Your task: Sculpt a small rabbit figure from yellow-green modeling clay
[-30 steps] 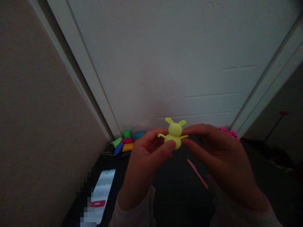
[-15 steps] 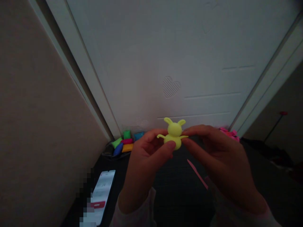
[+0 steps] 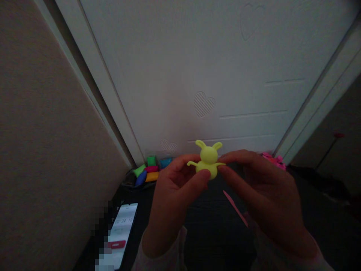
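Observation:
A yellow modelling clay rabbit figure is held upright above the dark table. It has a round head, two ears, a round body and two thin arms, the one on the left curling at its tip. My left hand grips the body, its thumb across the lower front. On the other side my right hand pinches the thin arm on the right between thumb and forefinger. Below the hands, a pink clay knife lies on the table.
Several colourful clay packets lie at the back left. A lit phone rests at the front left. Pink pieces sit behind my right hand. A white door with heart patterns stands at the table's back edge.
The figure and my right hand have shifted very slightly to the right. My grip on the body and on the thin arm is the same.

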A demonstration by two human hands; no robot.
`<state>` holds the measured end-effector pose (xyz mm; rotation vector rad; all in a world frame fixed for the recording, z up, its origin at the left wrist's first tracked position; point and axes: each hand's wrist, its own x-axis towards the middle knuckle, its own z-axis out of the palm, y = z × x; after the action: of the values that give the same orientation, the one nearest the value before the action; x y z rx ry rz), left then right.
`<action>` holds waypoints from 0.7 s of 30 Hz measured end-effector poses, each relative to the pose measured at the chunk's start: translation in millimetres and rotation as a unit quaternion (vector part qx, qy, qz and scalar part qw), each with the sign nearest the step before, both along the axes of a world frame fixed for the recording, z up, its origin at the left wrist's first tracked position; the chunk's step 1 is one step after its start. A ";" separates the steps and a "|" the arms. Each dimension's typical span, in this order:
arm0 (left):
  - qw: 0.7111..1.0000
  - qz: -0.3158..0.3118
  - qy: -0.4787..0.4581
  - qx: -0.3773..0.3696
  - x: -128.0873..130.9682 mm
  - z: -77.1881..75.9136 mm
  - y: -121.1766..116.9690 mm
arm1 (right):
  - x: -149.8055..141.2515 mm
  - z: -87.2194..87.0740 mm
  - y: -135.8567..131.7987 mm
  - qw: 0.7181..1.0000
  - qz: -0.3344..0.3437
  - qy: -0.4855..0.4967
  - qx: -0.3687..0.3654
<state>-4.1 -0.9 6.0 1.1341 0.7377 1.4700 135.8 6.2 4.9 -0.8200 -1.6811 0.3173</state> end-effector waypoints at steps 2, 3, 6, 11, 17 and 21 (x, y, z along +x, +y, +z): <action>1.000 0.006 -0.001 0.008 0.7 -0.8 -0.2 | -0.6 0.4 -0.2 1.000 -0.005 -0.001 0.003; 1.000 0.009 0.000 0.008 1.1 -1.1 -0.3 | -0.9 0.6 -0.3 1.000 -0.007 -0.002 0.005; 1.000 0.014 0.004 0.010 2.0 -1.2 -0.3 | -1.8 1.2 -0.5 1.000 -0.011 -0.005 0.013; 1.000 0.007 -0.004 0.029 1.7 -1.9 -0.3 | -2.8 -0.2 -0.6 1.000 -0.018 0.009 0.008; 0.999 0.007 -0.013 0.028 1.7 -2.6 -0.6 | -2.2 -0.5 -0.9 0.999 -0.036 0.010 0.012; 0.999 0.001 -0.018 0.029 1.8 -2.2 -1.0 | -2.5 -1.6 -0.8 0.999 -0.031 0.012 0.008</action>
<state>-2.3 -2.0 3.8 1.1474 0.6753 1.5186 133.3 5.4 3.3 -0.8522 -1.6295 0.2694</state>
